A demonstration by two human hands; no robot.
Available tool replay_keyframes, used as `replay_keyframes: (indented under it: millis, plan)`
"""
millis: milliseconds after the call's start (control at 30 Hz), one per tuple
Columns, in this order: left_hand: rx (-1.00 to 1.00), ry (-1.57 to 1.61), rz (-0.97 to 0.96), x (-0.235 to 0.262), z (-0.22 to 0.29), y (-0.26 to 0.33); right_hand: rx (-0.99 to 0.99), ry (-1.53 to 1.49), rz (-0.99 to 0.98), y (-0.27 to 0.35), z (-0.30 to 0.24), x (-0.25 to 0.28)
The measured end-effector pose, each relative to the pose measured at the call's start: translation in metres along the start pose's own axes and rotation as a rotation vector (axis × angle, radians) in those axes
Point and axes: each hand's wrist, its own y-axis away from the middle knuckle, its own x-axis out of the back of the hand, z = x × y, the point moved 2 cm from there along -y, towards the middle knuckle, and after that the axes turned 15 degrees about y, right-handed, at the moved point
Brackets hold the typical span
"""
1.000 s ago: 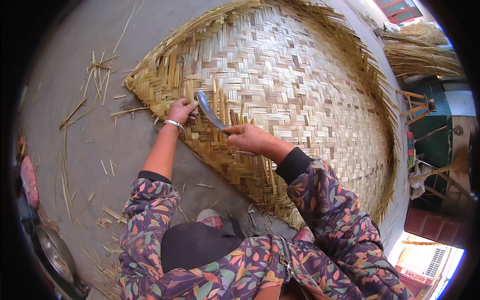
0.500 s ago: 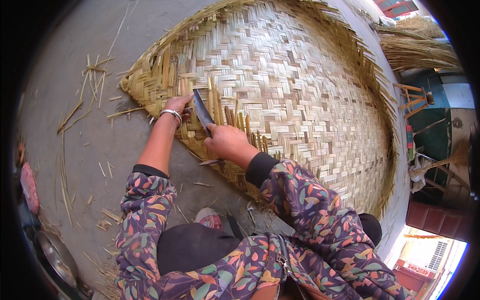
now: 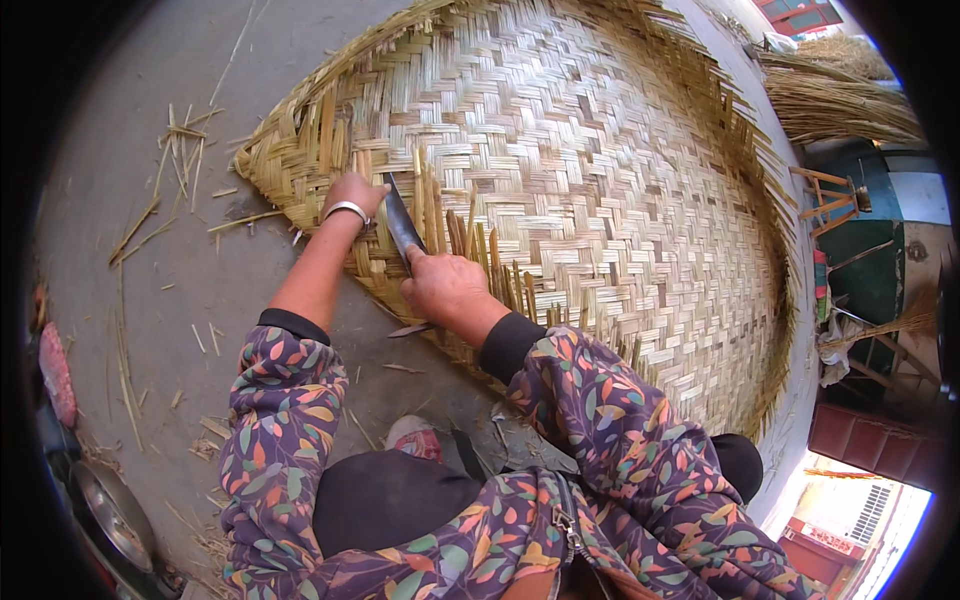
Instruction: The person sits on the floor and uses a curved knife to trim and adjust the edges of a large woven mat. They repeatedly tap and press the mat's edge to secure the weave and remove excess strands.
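A large woven mat (image 3: 590,170) of pale split-reed strips lies before me, with strip ends standing up along its near edge. My right hand (image 3: 447,290) is closed round a knife (image 3: 402,215) with a long, slightly curved dark blade. Its blade points away from me over the mat's near-left border, and a dark end of it shows below my hand. Near the blade's tip, my left hand (image 3: 357,197) is curled down on the border, a white bangle at its wrist. Its fingertips are hidden, and so is whatever they grip. Upright reed strips (image 3: 428,200) stand just right of the blade.
Loose reed bits (image 3: 182,150) litter the grey floor (image 3: 260,230) at left. A bundle of long reeds (image 3: 840,100) lies far right, with a wooden stool (image 3: 830,198) below it in view. A round metal pan (image 3: 115,515) is at lower left.
My left hand has turned over and curled down, so its fingers no longer show. My right hand and the knife have shifted slightly left.
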Motion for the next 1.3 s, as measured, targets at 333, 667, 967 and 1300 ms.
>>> replay_keyframes:
  millis: [333,667,967,1300]
  plan:
    - [-0.164,-0.182,0.195,0.004,0.0,0.031,0.065,0.054,-0.06,0.039,0.008,0.01]
    - [-0.23,0.299,0.229,-0.004,-0.016,0.019,0.246,-0.646,-0.366,0.165,0.067,-0.004]
    - [0.079,1.094,-0.572,-0.012,-0.007,0.043,0.292,-1.169,-0.478,0.168,0.058,-0.005]
    - [-0.002,1.081,-0.091,-0.044,-0.029,0.028,0.238,-1.203,-0.317,0.096,0.038,0.009]
